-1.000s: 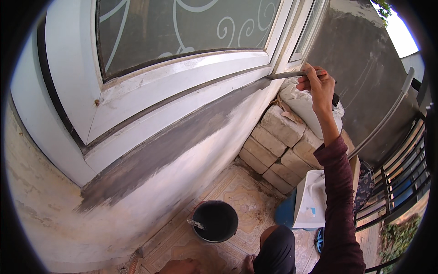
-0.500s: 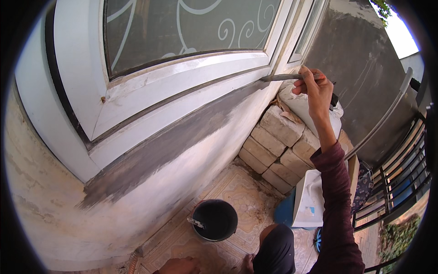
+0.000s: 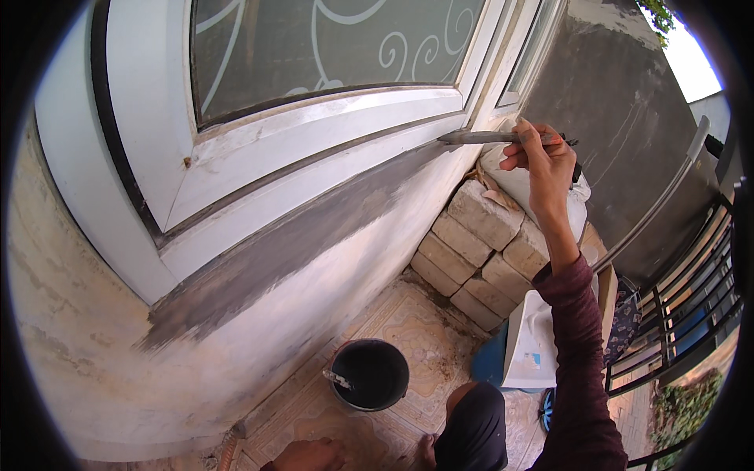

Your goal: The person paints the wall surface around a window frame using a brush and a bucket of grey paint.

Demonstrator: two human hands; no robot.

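One grip, the right hand (image 3: 545,161), pinches a slim, grey-smeared brush (image 3: 483,137) — its tip left of the grip, where grey-coated wall (image 3: 314,224) meets white window frame (image 3: 314,125). Edge-coating seems in hand; next calls for light, steady strokes. Left hand (image 3: 310,454), below-left — hold unclear.

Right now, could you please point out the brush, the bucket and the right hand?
Brush (image 3: 481,137): head view, grey middle.
Bucket (image 3: 375,352): head view, far inner wall.
Right hand (image 3: 550,163): head view, its middle.
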